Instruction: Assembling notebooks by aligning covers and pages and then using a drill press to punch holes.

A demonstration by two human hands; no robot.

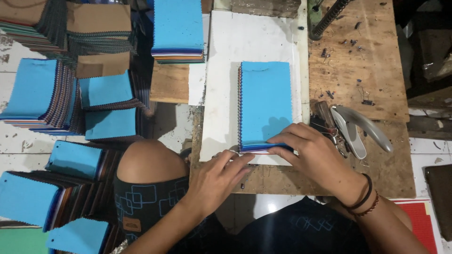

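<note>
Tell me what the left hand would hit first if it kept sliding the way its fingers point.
The left hand points up-right; it would likely meet first the near edge of the blue-topped fabric swatch stack, close beside the right hand.

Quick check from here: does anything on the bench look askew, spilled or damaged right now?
The blue fabric swatch stack lies square on the white board, right hand on its near end, left hand at the board's edge. Small dark metal bits lie scattered over the wooden bench beyond the stapler. No damage shows.
</note>
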